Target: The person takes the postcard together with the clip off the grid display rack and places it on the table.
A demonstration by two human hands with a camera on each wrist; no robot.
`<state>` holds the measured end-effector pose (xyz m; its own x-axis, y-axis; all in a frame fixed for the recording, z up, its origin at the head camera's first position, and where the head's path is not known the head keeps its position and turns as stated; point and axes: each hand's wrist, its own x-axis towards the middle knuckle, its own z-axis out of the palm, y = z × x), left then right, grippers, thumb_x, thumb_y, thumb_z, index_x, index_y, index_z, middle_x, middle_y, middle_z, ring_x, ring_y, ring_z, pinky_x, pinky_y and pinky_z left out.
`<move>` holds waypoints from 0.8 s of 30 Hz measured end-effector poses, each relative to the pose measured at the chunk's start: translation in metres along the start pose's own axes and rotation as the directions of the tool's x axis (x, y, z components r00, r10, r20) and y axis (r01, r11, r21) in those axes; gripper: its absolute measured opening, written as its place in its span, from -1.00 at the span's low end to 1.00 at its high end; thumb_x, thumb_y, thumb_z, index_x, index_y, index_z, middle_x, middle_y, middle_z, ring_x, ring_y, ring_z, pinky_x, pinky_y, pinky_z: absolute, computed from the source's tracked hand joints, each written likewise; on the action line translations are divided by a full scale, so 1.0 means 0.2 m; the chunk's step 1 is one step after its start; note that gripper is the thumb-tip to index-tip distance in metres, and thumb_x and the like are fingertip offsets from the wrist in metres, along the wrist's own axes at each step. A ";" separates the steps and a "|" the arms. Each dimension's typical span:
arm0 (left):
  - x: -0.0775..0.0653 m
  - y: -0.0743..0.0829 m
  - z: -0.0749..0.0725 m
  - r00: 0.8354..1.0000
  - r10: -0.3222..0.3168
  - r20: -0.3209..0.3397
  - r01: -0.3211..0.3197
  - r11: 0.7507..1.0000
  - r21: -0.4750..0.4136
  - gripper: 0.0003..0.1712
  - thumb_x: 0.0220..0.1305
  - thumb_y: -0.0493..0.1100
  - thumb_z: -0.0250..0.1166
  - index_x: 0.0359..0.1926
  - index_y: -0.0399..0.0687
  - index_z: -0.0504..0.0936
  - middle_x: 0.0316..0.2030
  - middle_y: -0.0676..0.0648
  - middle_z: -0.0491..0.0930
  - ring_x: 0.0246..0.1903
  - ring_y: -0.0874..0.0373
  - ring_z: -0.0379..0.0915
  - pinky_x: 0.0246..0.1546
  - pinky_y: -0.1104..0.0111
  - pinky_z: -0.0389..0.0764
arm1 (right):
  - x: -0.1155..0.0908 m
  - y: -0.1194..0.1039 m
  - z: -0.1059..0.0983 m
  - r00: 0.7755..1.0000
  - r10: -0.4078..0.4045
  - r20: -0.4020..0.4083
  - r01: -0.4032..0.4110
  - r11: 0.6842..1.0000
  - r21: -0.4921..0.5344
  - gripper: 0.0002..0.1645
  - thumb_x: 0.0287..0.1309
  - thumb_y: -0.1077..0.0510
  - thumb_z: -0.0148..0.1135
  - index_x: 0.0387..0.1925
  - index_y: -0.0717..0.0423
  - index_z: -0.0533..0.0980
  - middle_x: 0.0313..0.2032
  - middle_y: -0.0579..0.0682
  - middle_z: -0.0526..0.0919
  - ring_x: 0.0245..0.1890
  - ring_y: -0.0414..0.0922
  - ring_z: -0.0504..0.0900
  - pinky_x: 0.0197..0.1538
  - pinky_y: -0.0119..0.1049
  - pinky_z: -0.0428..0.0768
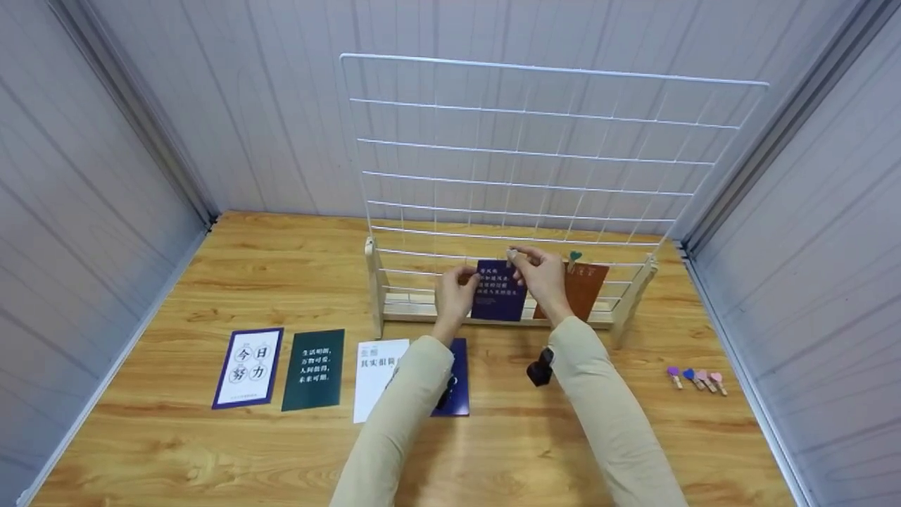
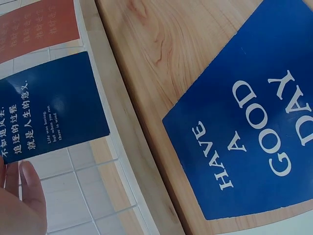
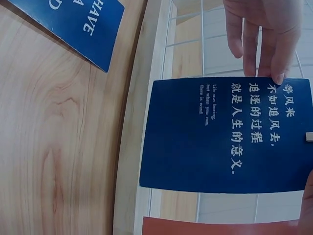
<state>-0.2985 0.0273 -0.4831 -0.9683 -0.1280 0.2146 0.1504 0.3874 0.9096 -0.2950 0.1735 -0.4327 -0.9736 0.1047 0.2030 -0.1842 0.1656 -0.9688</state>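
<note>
A dark blue card (image 1: 497, 303) with white lettering stands upright against the lower part of the white wire grid (image 1: 524, 151). My left hand (image 1: 455, 294) pinches the card's left edge between thumb and fingers, as the right wrist view shows with the left hand (image 3: 266, 29) at that edge. At the card's top edge, my right hand (image 1: 543, 280) pinches a small clothespin (image 3: 309, 137), whose tip lies over the card. Just to the right, an orange-brown card (image 1: 586, 292) hangs from the grid by a clothespin with a green heart (image 1: 576, 256).
A wooden stand (image 1: 375, 289) holds the grid. On the table lie a purple-bordered card (image 1: 248, 367), a green card (image 1: 313, 370), a white card (image 1: 373, 380) and a blue "HAVE A GOOD DAY" card (image 2: 244, 127), partly behind my left sleeve. Several heart clothespins (image 1: 697, 379) lie at right.
</note>
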 end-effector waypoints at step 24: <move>-0.01 -0.02 -0.02 0.998 0.046 0.042 -0.044 0.998 -0.050 -0.87 0.10 -0.27 0.23 -0.33 -0.26 0.62 -0.42 -0.08 0.58 -0.38 0.13 0.48 -0.30 0.39 0.45 | 0.07 0.09 0.00 0.998 -0.039 -0.057 0.043 0.997 0.067 -0.81 0.00 0.20 0.25 -0.34 0.24 0.60 -0.71 0.02 0.48 -0.74 -0.23 0.41 -0.68 -0.46 0.40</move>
<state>-0.2954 0.0223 -0.4851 -0.9678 -0.0713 0.2414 0.2030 0.3463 0.9159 -0.3121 0.1775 -0.4480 -0.9564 0.1541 0.2481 -0.2341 0.1037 -0.9667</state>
